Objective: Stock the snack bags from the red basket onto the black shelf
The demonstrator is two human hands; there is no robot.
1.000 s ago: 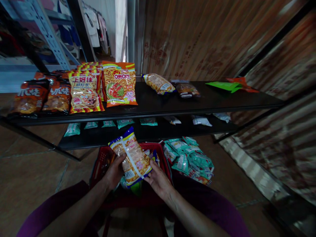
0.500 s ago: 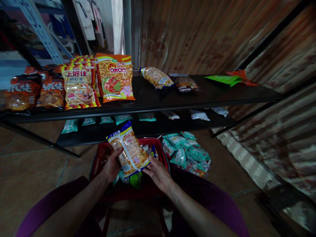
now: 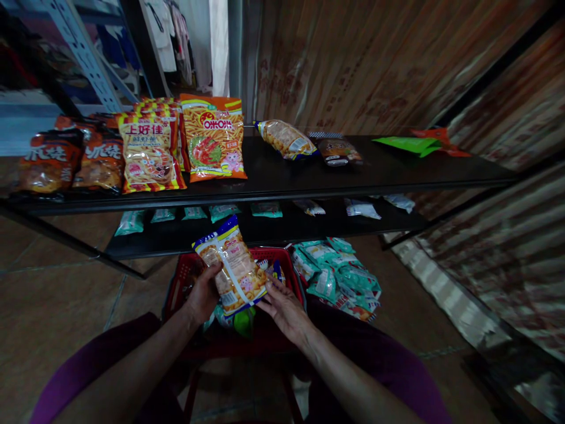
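Observation:
Both my hands hold a clear snack bag (image 3: 232, 268) with blue and yellow edges over a red basket (image 3: 183, 282). My left hand (image 3: 203, 297) grips its left side, fingers curled round the edge. My right hand (image 3: 282, 306) grips the lower right corner. More packets lie in the basket under the bag. A matching snack bag (image 3: 286, 139) lies on the black upper shelf (image 3: 309, 179).
The upper shelf carries orange bags (image 3: 214, 138), striped yellow-red bags (image 3: 148, 153), dark orange bags (image 3: 48, 162), a dark packet (image 3: 339, 152) and a green packet (image 3: 406, 144). The lower shelf holds small teal packets (image 3: 220, 212). A heap of teal packets (image 3: 339, 277) lies on the floor at right.
The bag has risen slightly and stays in both hands; the view has shifted a little. Nothing else moved.

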